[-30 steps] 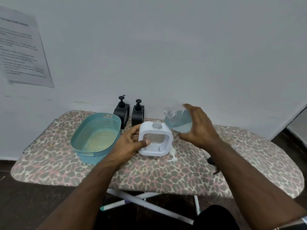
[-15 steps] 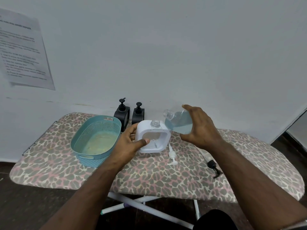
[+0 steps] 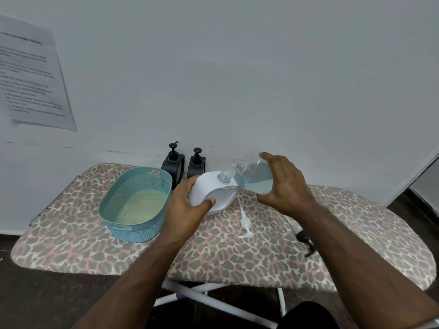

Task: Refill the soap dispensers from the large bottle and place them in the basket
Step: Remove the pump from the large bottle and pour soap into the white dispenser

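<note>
The left hand (image 3: 187,205) has tipped the white soap dispenser (image 3: 213,191) away from upright: half a second ago it stood square on the ironing board (image 3: 237,252) with its clear window facing the camera, and now it leans back toward the wall, its open clear neck (image 3: 225,176) angled up toward the large bottle (image 3: 254,176). The left fingers and thumb stay curled round the dispenser's near side. The right hand (image 3: 285,188) keeps its grip round the large bottle of pale blue liquid, held on its side with its uncapped mouth (image 3: 238,164) just above and beside the dispenser's neck. No liquid can be seen passing between the two mouths yet.

The tilt looks like lining up for the pour, so the refill of this dispenser seems about to begin. Its white pump (image 3: 245,224) lies on the board near it, and a black pump (image 3: 306,241) lies further right. Two black dispensers (image 3: 184,163) wait by the wall, and the teal basket (image 3: 135,205) holds none.
</note>
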`<action>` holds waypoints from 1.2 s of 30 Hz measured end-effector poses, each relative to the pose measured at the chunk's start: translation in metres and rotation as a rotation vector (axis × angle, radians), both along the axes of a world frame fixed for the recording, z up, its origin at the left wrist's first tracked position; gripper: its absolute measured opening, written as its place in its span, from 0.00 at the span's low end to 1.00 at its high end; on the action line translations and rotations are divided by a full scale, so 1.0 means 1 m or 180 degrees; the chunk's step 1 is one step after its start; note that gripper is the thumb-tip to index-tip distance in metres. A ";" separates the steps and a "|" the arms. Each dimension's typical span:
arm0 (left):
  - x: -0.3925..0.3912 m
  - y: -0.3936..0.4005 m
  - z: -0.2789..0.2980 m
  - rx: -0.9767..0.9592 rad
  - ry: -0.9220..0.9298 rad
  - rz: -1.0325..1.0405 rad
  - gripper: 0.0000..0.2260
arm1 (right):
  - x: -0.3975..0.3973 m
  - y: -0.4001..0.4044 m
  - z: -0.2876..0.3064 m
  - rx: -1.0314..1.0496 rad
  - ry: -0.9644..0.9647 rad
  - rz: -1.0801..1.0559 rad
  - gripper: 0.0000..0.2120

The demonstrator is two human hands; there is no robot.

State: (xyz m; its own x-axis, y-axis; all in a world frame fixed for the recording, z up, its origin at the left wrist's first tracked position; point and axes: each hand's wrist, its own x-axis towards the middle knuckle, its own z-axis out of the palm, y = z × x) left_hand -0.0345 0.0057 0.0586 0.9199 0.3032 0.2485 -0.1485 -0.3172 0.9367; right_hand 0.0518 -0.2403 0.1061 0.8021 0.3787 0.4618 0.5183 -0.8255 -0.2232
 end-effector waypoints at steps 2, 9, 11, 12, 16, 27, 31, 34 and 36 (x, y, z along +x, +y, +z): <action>0.001 0.000 0.001 -0.0100 0.0070 -0.0073 0.24 | 0.001 -0.002 0.002 0.0005 -0.0037 0.0022 0.48; 0.006 0.003 0.006 -0.0527 0.0226 -0.0366 0.27 | 0.007 -0.007 0.011 -0.0009 -0.0058 0.0042 0.49; 0.008 0.004 0.006 -0.0619 0.0279 -0.0410 0.28 | 0.008 -0.008 0.013 -0.0039 -0.0087 0.0055 0.48; 0.009 0.004 0.006 -0.0645 0.0311 -0.0429 0.28 | 0.009 -0.009 0.014 -0.0055 -0.0112 0.0062 0.48; 0.010 0.005 0.007 -0.0694 0.0355 -0.0478 0.28 | 0.011 -0.011 0.018 -0.0091 -0.0163 0.0084 0.47; 0.012 0.004 0.009 -0.0632 0.0353 -0.0552 0.29 | 0.016 -0.014 0.023 -0.0197 -0.0226 0.0111 0.47; 0.013 0.004 0.008 -0.0616 0.0368 -0.0562 0.27 | 0.017 -0.014 0.024 -0.0229 -0.0278 0.0120 0.47; 0.013 0.004 0.008 -0.0618 0.0398 -0.0569 0.28 | 0.018 -0.013 0.024 -0.0258 -0.0323 0.0152 0.46; 0.013 0.003 0.008 -0.0620 0.0416 -0.0579 0.30 | 0.018 -0.013 0.024 -0.0286 -0.0336 0.0161 0.46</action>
State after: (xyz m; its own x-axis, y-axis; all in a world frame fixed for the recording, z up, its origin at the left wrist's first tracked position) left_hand -0.0214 0.0089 0.0664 0.9839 0.1609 0.0776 -0.0605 -0.1088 0.9922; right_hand 0.0700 -0.2538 0.1296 0.7296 0.4610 0.5051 0.5765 -0.8120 -0.0916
